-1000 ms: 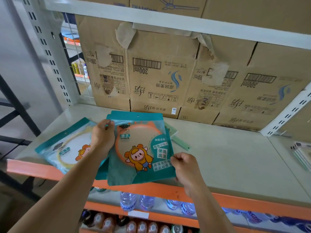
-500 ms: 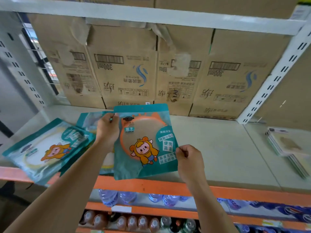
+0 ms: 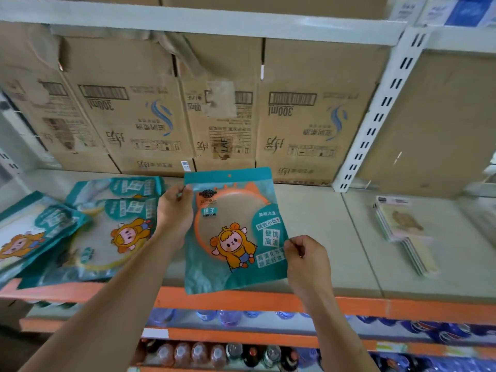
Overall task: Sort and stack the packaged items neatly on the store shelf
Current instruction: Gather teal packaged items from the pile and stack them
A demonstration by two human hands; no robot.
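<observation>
Up on the gray shelf (image 3: 308, 237), big brown boxes (image 3: 139, 111) fill the back, and all of them stand upside down. On the left of the shelf lies a messy pile (image 3: 107, 232) of teal packs, each one slanted over the next. One more pack (image 3: 233, 237) is up in the air over the front edge, just right of the pile. The left hand (image 3: 174, 213) pinches its top left corner. The right hand (image 3: 306, 256) pinches its right edge, low down.

I think a few things could go wrong. The pack is held by thin edges only and the plastic looks slick, so it could slip and drop onto the bottles (image 3: 214, 355) below. The mirror inside could crack. Set on the crooked pile, it could make the pile slide off the orange lip (image 3: 402, 307). Put too far right, it would mix with the thin booklets (image 3: 405, 224).

The boxes say "300ml", upside down; their other writing is too blurry for me. The pack says "MIRROR" under "镜子", and "便携 高清" on its side.
</observation>
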